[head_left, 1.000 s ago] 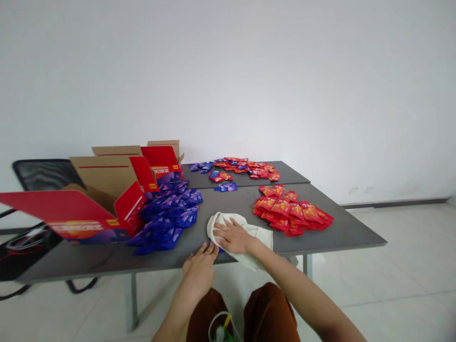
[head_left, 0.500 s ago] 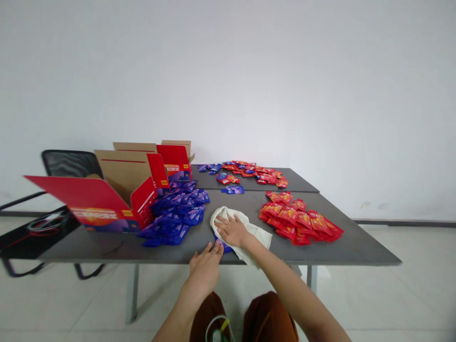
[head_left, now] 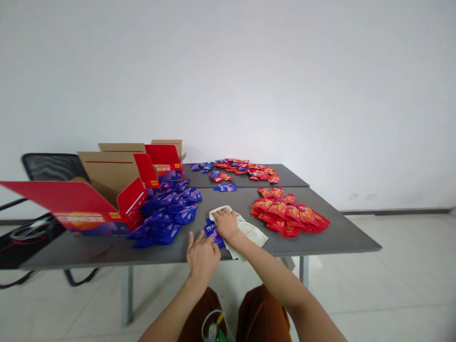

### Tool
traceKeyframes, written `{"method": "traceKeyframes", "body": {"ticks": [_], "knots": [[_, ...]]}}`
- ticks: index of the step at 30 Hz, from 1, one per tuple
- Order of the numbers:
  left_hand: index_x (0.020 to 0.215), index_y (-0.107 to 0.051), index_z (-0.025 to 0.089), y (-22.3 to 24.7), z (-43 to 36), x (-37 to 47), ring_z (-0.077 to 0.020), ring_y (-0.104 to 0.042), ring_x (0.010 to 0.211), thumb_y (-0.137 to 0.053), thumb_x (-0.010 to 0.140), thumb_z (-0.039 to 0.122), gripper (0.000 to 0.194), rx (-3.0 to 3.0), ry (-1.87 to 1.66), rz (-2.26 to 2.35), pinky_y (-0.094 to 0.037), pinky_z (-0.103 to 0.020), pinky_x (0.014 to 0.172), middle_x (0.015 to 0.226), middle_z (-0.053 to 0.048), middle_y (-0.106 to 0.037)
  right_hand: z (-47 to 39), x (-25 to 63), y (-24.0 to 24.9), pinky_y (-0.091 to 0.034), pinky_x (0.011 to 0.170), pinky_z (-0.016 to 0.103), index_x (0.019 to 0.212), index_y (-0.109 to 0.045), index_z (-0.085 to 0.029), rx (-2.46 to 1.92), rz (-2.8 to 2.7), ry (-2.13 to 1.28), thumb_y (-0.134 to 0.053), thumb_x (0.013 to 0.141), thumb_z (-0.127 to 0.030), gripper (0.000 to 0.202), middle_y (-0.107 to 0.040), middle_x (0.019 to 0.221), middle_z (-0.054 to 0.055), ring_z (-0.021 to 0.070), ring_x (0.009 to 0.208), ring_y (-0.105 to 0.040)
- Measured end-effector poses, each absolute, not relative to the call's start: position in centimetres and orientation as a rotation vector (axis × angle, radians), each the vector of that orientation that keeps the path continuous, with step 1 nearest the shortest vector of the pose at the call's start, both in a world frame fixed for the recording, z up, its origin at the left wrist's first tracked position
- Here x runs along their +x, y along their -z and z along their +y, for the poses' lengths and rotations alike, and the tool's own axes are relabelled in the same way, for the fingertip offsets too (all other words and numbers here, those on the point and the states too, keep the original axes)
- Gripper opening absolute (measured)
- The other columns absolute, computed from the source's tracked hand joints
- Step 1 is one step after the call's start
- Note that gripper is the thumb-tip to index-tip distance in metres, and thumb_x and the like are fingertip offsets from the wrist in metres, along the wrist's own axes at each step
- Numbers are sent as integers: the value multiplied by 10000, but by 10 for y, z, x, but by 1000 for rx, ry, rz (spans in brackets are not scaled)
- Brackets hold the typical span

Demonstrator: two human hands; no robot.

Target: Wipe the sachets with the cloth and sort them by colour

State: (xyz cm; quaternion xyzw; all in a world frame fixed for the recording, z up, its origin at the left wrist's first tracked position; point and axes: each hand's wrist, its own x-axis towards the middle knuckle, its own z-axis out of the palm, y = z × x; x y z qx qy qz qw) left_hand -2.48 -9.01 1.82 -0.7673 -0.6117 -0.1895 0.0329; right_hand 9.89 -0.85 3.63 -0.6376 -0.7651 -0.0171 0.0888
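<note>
A blue packet [head_left: 213, 233] lies flat near the front edge of the grey table, between my two hands. My left hand [head_left: 202, 256] is just left of and below it, fingers spread, holding nothing. On a cream cloth [head_left: 252, 232] rests my right hand [head_left: 226, 224], its fingers curled onto the cloth's left part beside the packet. A pile of blue packets [head_left: 171, 211] is to the left, and red packets [head_left: 290, 213] are heaped to the right.
Open red cartons [head_left: 96, 204] line the table's left side. Further back lie a single blue packet [head_left: 225, 187] and scattered red packets [head_left: 249, 168] with some blue ones. A black chair [head_left: 53, 166] stands at the left.
The blue packet, earlier mostly under the cloth, now shows. My right hand has curled on the cloth, and my left has lifted away with fingers spread. The whole view has shifted slightly.
</note>
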Motion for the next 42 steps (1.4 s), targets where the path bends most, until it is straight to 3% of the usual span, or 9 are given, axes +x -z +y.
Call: {"method": "traceKeyframes", "body": {"ticks": [5, 8, 11, 15, 18, 24, 29, 33, 42], "knots": [[1316, -549, 75, -25, -81, -24, -297, -228, 1427, -405, 876, 306, 517, -2441, 786, -1685, -209, -467, 1144, 1423, -167, -472, -11, 117, -51, -412, 855, 333, 1171, -607, -237, -2049, -2094, 30, -314, 929, -159, 388, -646, 1119, 100, 229, 1013, -585], [1412, -385, -25, -18, -80, -11, -308, -334, 1377, -396, 891, 366, 651, -2684, 655, -1633, -293, -431, 1102, 1432, -233, -433, -19, 139, -65, -420, 811, 304, 1242, -573, -219, -2067, -2008, 47, -299, 899, -106, 454, -632, 1098, 116, 226, 970, -602], [1441, -300, -61, -10, -79, 5, -385, -369, 1335, -452, 870, 372, 732, -2613, 541, -1761, -289, -522, 1075, 1418, -287, -418, -36, 150, -73, -414, 845, 292, 1261, -575, -220, -1892, -1900, 84, -312, 858, -75, 502, -618, 1121, 102, 225, 1016, -578], [1455, -378, 103, -18, -68, 5, -281, -655, 983, -356, 901, 150, 556, -2445, 548, -1956, -423, -453, 960, 1108, -219, -671, -66, 152, -66, -418, 896, 293, 1172, -628, -209, -1546, -1736, 38, -319, 780, -56, 522, -616, 1112, 80, 211, 1040, -553], [1453, -396, 165, -30, -53, -14, -213, -687, 774, -335, 866, 42, 603, -2370, 769, -2106, -495, -321, 802, 870, -145, -721, -76, 152, -56, -442, 872, 299, 1110, -651, -218, -1431, -1665, -30, -319, 737, -53, 526, -625, 1056, 80, 215, 1003, -561], [1352, -485, 60, -7, -23, -46, -200, -690, 823, -464, 889, 188, 481, -2046, 2020, -2348, -528, -326, 794, 953, -162, -717, -67, 119, -46, -408, 924, 340, 1294, -559, -263, -1481, -1844, -74, -289, 780, -66, 613, -572, 1231, 66, 223, 1141, -499], [1013, -666, 42, 15, -15, -52, -192, -669, 633, -703, 690, 254, 389, -2148, 2695, -2463, -537, -281, 587, 683, -56, -701, -56, 73, -24, -297, 995, 536, 1395, -416, -403, -1613, -2214, -124, -318, 938, -377, 468, -366, 1499, -29, 314, 1329, -314], [778, -677, 75, 3, -19, -52, -182, -661, 573, -762, 591, 251, 270, -2230, 2711, -2634, -524, -265, 551, 590, -31, -668, -34, 76, -14, -227, 1034, 591, 1369, -444, -411, -1701, -2218, -158, -202, 974, -496, 470, -328, 1524, -50, 315, 1368, -276], [868, -672, 72, 3, -18, -49, -151, -640, 524, -612, 674, 166, 224, -2107, 2429, -2685, -530, -259, 551, 588, -24, -665, -46, 90, -13, -156, 1089, 588, 1422, -385, -399, -1784, -2175, -181, -172, 974, -530, 513, -286, 1543, -54, 318, 1415, -191]]}}
